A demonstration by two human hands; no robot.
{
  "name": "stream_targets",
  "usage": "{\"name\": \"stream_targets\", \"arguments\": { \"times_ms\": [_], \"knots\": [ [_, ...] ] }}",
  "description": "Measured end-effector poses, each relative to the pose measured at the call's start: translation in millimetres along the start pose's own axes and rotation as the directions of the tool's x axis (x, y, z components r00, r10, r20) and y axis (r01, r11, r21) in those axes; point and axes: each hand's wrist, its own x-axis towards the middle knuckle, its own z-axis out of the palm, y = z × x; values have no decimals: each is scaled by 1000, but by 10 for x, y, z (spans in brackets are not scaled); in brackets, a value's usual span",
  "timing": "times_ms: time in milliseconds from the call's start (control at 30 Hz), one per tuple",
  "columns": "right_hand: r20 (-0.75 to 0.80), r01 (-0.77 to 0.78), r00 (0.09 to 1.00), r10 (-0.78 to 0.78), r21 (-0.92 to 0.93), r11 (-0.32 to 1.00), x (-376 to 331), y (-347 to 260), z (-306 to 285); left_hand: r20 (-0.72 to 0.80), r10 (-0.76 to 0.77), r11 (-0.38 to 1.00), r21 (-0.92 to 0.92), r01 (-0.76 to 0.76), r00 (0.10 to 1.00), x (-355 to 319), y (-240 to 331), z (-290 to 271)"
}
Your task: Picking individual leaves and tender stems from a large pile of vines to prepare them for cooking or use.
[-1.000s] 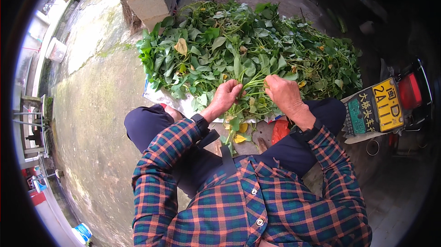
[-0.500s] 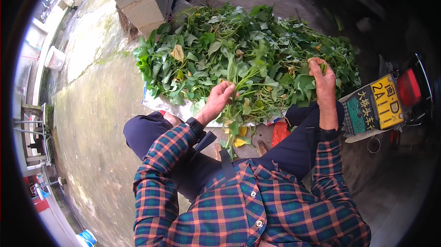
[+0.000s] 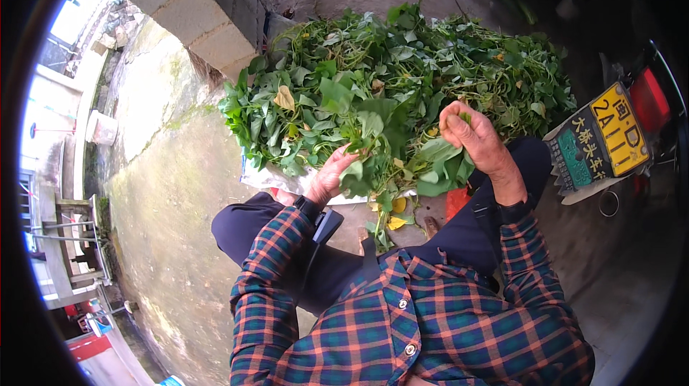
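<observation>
A wide heap of green leafy vines [image 3: 323,91], with a few yellowed leaves, lies spread before my knees. At its near edge my left hand [image 3: 334,173] is closed round a bunch of leafy stems [image 3: 377,131], whose broad leaves hide part of the fingers. My right hand [image 3: 479,140] is closed too, thumb against fingers, level with the near part of the heap. It pinches several leafy vine tips [image 3: 438,163], which droop toward the left hand's bunch. The stem ends inside the right fist are mostly hidden.
A pale sheet [image 3: 276,179] shows under the heap's near edge. Something red [image 3: 456,201] lies by my right knee. At the right stands a motorbike's rear with a yellow plate [image 3: 617,129]. A block pillar [image 3: 215,34] rises at the far left, and a pale bucket [image 3: 102,127] stands beyond.
My right hand has come left, closer to my left hand, bringing its leaves along. The left hand's bunch now shows broader leaves facing up. The whole view has shifted slightly.
</observation>
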Motion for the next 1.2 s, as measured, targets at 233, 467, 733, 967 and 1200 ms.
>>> {"name": "stream_targets", "arguments": {
  "times_ms": [233, 467, 733, 967, 1200],
  "knots": [
    [108, -98, 988, 107, -89, 991, -53, -147, 225, -126, 19, 967, 256, 13, 992, -103, 263, 582],
    [-67, 17, 996, -62, -526, 851, 10, -354, 214, -102, -29, 975, 219, 51, 994, -13, 92, 549],
    [458, 560, 828, -325, -707, 432, 113, -495, 542, -118, -106, 846, 512, 152, 987, 53, 198, 710],
    [571, 569, 819, -54, -821, -48, 180, -342, 483, -147, -72, 842, 521, 139, 986, 28, 166, 689],
    [474, 478, 875, -100, -878, 22, -5, -166, 382, -211, -36, 865, 483, 136, 977, 10, 160, 649]
  ]
}}
